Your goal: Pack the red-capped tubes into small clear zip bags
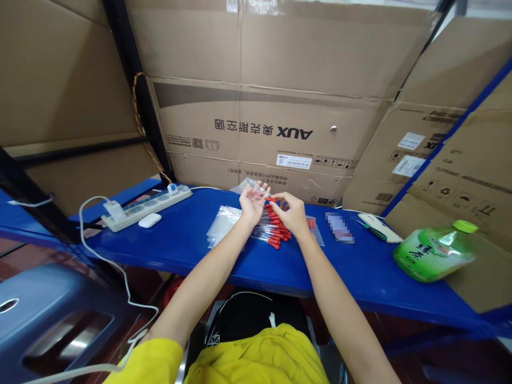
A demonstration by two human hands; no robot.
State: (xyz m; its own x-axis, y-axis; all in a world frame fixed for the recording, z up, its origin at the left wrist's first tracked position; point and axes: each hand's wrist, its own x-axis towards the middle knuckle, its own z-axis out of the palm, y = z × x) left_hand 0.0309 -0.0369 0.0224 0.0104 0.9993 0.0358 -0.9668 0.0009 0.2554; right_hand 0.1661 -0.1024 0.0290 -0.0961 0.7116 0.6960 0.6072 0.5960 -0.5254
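Crinkly clear bag (256, 191) between hands

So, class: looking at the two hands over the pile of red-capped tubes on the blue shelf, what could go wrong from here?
1. The left hand pinches a thin clear bag by its edge; it might slip free.
2. The red-capped tubes lie loose in a pile under the right hand; a nudge could roll some toward the blue shelf front edge.
3. The green bottle lies on its side near the edge and may roll off.
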